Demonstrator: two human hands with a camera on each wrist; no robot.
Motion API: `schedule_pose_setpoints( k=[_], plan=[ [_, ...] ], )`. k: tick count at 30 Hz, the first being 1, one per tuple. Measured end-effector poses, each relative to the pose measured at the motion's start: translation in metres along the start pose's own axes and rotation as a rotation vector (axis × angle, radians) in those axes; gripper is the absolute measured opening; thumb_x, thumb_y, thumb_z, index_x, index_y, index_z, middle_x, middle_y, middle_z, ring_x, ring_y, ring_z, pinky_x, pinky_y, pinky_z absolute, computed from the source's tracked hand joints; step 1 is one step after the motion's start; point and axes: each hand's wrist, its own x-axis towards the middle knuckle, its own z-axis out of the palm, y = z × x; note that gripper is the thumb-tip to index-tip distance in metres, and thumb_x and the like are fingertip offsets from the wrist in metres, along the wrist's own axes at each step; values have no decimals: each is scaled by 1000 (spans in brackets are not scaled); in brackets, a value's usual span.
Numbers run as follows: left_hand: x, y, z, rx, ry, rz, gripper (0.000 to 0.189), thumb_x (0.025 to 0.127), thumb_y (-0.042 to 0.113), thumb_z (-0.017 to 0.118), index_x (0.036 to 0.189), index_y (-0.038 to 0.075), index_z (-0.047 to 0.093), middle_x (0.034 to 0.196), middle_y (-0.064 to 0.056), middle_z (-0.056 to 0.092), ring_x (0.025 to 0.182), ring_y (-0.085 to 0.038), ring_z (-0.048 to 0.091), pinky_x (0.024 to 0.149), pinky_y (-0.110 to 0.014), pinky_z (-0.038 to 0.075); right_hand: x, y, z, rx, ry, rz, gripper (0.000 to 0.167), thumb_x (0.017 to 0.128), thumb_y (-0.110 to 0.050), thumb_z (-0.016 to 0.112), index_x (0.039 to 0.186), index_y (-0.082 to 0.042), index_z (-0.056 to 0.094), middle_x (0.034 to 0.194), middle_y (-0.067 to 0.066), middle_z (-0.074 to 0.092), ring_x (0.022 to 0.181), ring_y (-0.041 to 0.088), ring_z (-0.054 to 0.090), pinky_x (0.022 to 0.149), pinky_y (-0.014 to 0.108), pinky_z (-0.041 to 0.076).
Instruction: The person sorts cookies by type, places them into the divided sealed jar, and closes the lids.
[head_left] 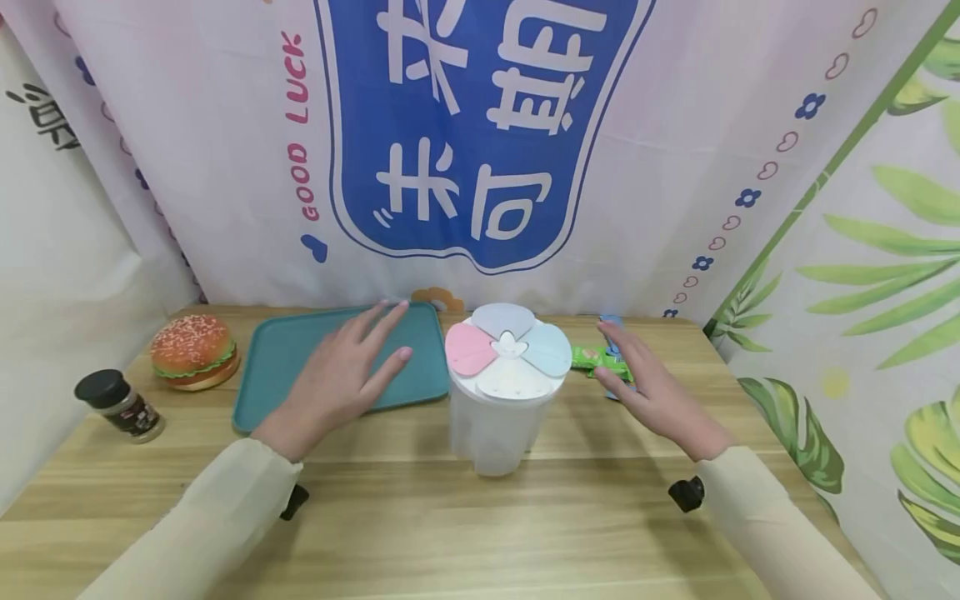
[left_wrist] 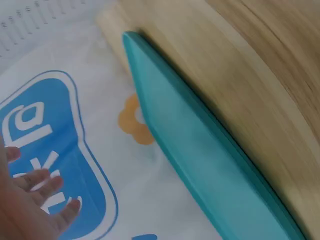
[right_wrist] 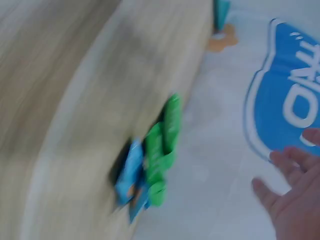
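In the head view, a clear plastic canister (head_left: 498,429) stands upright, its white lid (head_left: 512,367) bearing pink, blue, lilac and white petal-shaped flaps. My left hand (head_left: 341,367) hovers over the teal tray (head_left: 281,333), left of the canister, its fingers extended and holding nothing. To the right of the canister, my right hand (head_left: 652,387) is raised near green packets (head_left: 592,358), partly covering the small packets behind it. The right wrist view shows the green packets (right_wrist: 162,150) beside blue ones (right_wrist: 131,172), apart from my right hand (right_wrist: 297,195).
A hamburger (head_left: 193,350) with a seeded bun sits left of the tray. Before it stands a black-capped seasoning jar (head_left: 120,404), which looks tilted in this view. A printed cloth (head_left: 247,208) hangs behind the wooden table (head_left: 420,533), and a leaf-patterned cloth (head_left: 885,333) hangs at right.
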Motion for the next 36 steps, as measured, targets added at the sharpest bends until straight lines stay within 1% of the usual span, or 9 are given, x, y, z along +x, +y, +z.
schedule_pose_setpoints(
  k=[4, 7, 10, 12, 18, 21, 25, 29, 36],
  plan=[
    [0, 12, -5, -106, 89, 88, 59, 109, 38, 54, 162, 17, 41, 161, -15, 51, 144, -38, 53, 118, -61, 46, 2, -19, -4, 134, 90, -131, 57, 109, -22, 56, 162, -11, 38, 167, 15, 42, 152, 40, 41, 123, 64, 38],
    [1, 25, -10, -152, 121, 145, 56, 107, 35, 59, 159, 17, 46, 159, -10, 54, 145, -34, 54, 119, -58, 47, 3, -37, -8, 183, 162, -230, 54, 103, -10, 64, 155, -10, 48, 160, 13, 52, 148, 29, 50, 123, 42, 46],
    [3, 39, -12, -189, 163, 227, 55, 104, 32, 63, 155, 15, 51, 157, -8, 57, 144, -31, 55, 120, -55, 47, 4, -54, -12, 223, 197, -338, 58, 94, -1, 74, 148, -10, 56, 153, 12, 59, 146, 17, 53, 123, 24, 43],
    [4, 47, -12, -214, 187, 291, 53, 103, 32, 65, 151, 13, 55, 155, -7, 59, 144, -30, 56, 121, -53, 47, 5, -64, -14, 242, 188, -401, 60, 88, 1, 79, 145, -10, 60, 150, 12, 62, 145, 14, 53, 123, 19, 40],
    [6, 67, -14, -264, 179, 444, 48, 101, 36, 70, 142, 10, 65, 148, -7, 66, 142, -27, 59, 123, -46, 45, 6, -85, -14, 242, 123, -535, 56, 83, 0, 85, 136, -9, 68, 144, 12, 67, 142, 21, 57, 122, 22, 44],
    [8, 72, -15, -264, 168, 510, 48, 95, 30, 78, 138, 11, 69, 144, -6, 69, 139, -25, 62, 120, -46, 49, 7, -90, -14, 213, 117, -574, 50, 83, -3, 87, 130, -9, 72, 142, 12, 68, 140, 26, 59, 123, 24, 43],
    [11, 76, -14, -224, 169, 591, 52, 91, 29, 82, 138, 11, 69, 142, -6, 70, 136, -24, 65, 117, -44, 52, 8, -92, -15, 173, 128, -608, 45, 82, -4, 88, 125, -9, 75, 139, 13, 70, 138, 28, 61, 123, 24, 42],
    [11, 76, -11, -186, 188, 626, 50, 93, 28, 81, 138, 11, 69, 141, -5, 70, 135, -23, 65, 116, -43, 52, 9, -93, -16, 166, 129, -626, 44, 82, -2, 87, 124, -9, 76, 134, 11, 74, 137, 26, 62, 123, 25, 44],
    [10, 77, -9, -221, 197, 650, 40, 96, 22, 77, 135, 11, 72, 138, -5, 72, 134, -23, 66, 114, -42, 54, 9, -93, -17, 193, 110, -616, 41, 82, 0, 86, 122, -8, 78, 126, 8, 78, 137, 20, 64, 121, 26, 46]
  ],
)
